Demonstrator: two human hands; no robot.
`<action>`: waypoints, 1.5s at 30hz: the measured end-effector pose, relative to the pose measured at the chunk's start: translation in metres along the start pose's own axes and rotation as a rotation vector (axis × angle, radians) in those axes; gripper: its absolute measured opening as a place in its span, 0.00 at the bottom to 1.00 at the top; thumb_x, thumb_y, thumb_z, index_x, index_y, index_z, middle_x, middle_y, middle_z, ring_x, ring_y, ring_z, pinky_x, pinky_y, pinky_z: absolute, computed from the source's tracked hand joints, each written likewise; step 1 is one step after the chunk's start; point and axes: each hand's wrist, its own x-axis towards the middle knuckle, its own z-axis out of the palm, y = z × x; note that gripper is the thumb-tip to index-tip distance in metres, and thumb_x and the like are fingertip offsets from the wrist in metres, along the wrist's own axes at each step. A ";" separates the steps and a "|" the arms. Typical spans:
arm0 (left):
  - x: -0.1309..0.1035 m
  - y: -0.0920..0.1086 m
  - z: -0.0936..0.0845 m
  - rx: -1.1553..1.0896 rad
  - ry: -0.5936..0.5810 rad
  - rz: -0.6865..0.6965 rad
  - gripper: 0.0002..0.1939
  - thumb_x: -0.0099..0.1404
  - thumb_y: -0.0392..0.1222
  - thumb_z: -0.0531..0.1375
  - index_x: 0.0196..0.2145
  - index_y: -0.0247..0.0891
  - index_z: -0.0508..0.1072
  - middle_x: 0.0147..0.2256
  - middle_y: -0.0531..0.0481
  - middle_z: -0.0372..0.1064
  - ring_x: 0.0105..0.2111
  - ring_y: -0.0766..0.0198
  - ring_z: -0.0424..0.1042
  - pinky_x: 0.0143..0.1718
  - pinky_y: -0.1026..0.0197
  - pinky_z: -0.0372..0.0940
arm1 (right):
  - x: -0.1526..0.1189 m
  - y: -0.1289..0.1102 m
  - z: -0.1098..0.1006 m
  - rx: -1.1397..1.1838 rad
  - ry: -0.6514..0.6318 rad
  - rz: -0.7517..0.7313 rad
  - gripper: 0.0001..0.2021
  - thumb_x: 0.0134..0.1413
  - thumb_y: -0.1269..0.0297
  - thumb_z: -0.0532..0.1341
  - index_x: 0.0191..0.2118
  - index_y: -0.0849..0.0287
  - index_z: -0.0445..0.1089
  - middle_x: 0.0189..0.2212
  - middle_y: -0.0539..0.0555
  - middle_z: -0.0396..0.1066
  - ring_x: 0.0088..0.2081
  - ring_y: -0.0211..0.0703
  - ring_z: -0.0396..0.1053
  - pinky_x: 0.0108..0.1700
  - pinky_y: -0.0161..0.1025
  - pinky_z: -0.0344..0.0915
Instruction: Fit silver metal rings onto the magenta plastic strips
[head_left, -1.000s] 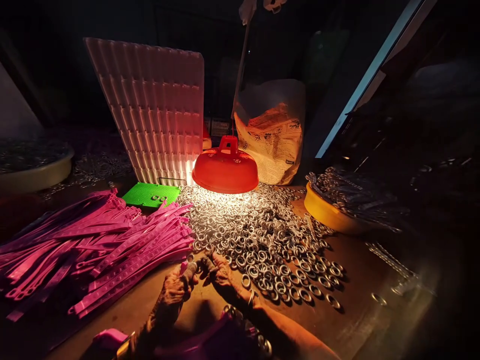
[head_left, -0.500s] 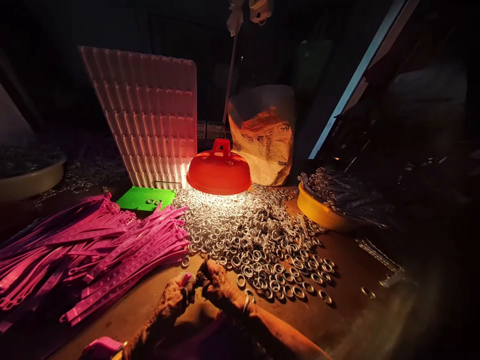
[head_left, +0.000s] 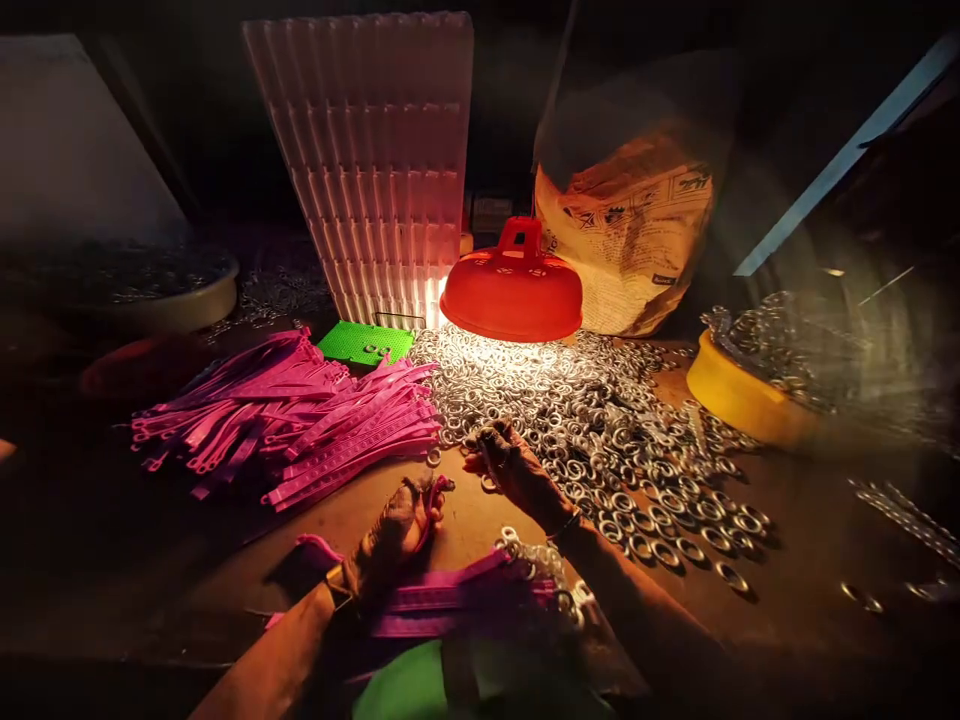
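My left hand is closed around a pink plastic strap; one end pokes out above the fingers. My right hand is at the near edge of a heap of metal rings, its fingers drawn together. Whatever they may pinch is too small and dark to make out. Between my forearms, close to my body, lie more pink straps with rings at their right ends. A large pile of loose pink straps spreads out beyond my left hand.
A red lamp hangs low over the rings. Behind stand a ribbed translucent panel and a printed sack. A green perforated tray sits by the panel. A yellow basin is at right, a pale basin at left.
My hands were together and have come apart, the right one reaching forward to the rings. The camera view has swung left and down, uncovering the ringed straps near my body.
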 end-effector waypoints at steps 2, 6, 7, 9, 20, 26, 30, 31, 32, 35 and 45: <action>0.003 0.003 0.003 0.026 0.033 -0.011 0.27 0.49 0.57 0.67 0.38 0.32 0.71 0.28 0.50 0.62 0.24 0.71 0.57 0.24 0.66 0.55 | -0.001 0.004 -0.003 -0.100 0.014 0.037 0.20 0.47 0.50 0.65 0.35 0.56 0.56 0.28 0.47 0.66 0.21 0.31 0.59 0.20 0.29 0.58; 0.008 0.008 0.011 0.115 0.062 -0.006 0.21 0.52 0.52 0.66 0.37 0.33 0.72 0.24 0.54 0.57 0.22 0.72 0.55 0.22 0.67 0.49 | -0.009 0.022 0.002 -0.349 -0.009 0.038 0.12 0.53 0.55 0.59 0.34 0.57 0.59 0.25 0.45 0.63 0.19 0.29 0.51 0.17 0.27 0.48; 0.009 0.009 0.013 0.129 0.048 0.006 0.20 0.52 0.52 0.66 0.37 0.33 0.72 0.23 0.54 0.56 0.21 0.73 0.54 0.22 0.67 0.48 | -0.012 0.025 0.004 -0.383 -0.016 0.016 0.10 0.54 0.56 0.58 0.33 0.57 0.60 0.25 0.46 0.63 0.20 0.29 0.51 0.19 0.28 0.49; 0.007 0.012 0.018 0.166 0.015 0.028 0.18 0.52 0.50 0.65 0.34 0.33 0.71 0.22 0.55 0.55 0.21 0.73 0.52 0.22 0.67 0.47 | -0.015 0.030 0.008 -0.404 -0.023 -0.033 0.08 0.54 0.58 0.58 0.33 0.57 0.61 0.25 0.46 0.61 0.22 0.31 0.51 0.21 0.30 0.51; 0.006 0.014 0.026 0.270 -0.002 0.017 0.22 0.47 0.52 0.68 0.24 0.36 0.60 0.20 0.60 0.49 0.19 0.77 0.44 0.19 0.68 0.40 | -0.005 0.040 -0.001 -0.450 -0.016 -0.015 0.11 0.57 0.59 0.53 0.27 0.57 0.58 0.23 0.47 0.54 0.24 0.35 0.52 0.24 0.33 0.55; 0.006 0.010 0.023 0.476 0.138 -0.013 0.25 0.36 0.55 0.69 0.21 0.35 0.64 0.14 0.58 0.56 0.13 0.77 0.49 0.15 0.68 0.41 | -0.004 0.036 0.003 -0.621 -0.052 -0.048 0.08 0.55 0.67 0.52 0.26 0.58 0.54 0.22 0.46 0.54 0.23 0.32 0.51 0.24 0.31 0.52; -0.007 0.021 0.030 0.525 0.092 -0.045 0.23 0.42 0.56 0.67 0.21 0.36 0.63 0.14 0.58 0.57 0.12 0.76 0.49 0.14 0.68 0.40 | -0.013 0.016 0.008 -0.785 -0.138 -0.157 0.06 0.59 0.65 0.52 0.30 0.57 0.57 0.27 0.48 0.60 0.26 0.33 0.56 0.27 0.31 0.57; -0.011 0.025 0.031 0.516 0.079 -0.060 0.23 0.42 0.56 0.67 0.22 0.36 0.63 0.14 0.59 0.55 0.12 0.77 0.47 0.14 0.69 0.40 | -0.018 0.010 0.010 -0.836 -0.179 -0.172 0.05 0.59 0.65 0.53 0.33 0.57 0.57 0.27 0.48 0.61 0.26 0.33 0.57 0.27 0.31 0.57; -0.016 0.030 0.032 0.503 0.069 -0.077 0.23 0.42 0.56 0.67 0.23 0.35 0.63 0.15 0.60 0.53 0.13 0.78 0.46 0.15 0.70 0.39 | -0.025 0.004 0.012 -0.886 -0.225 -0.177 0.04 0.58 0.65 0.55 0.36 0.58 0.58 0.28 0.48 0.62 0.26 0.32 0.58 0.27 0.30 0.57; -0.030 0.042 0.035 0.517 -0.025 -0.169 0.24 0.44 0.57 0.68 0.26 0.35 0.64 0.16 0.63 0.48 0.15 0.78 0.41 0.16 0.69 0.36 | -0.057 -0.012 0.019 -1.037 -0.372 -0.145 0.13 0.53 0.70 0.58 0.44 0.59 0.55 0.25 0.45 0.62 0.22 0.30 0.55 0.24 0.29 0.51; -0.081 0.032 0.039 0.678 -0.400 -0.356 0.25 0.59 0.59 0.59 0.19 0.36 0.59 0.18 0.58 0.48 0.19 0.73 0.45 0.20 0.65 0.40 | -0.145 0.000 0.020 -1.179 -0.320 -0.086 0.08 0.59 0.61 0.55 0.41 0.59 0.59 0.22 0.47 0.64 0.21 0.33 0.54 0.24 0.34 0.44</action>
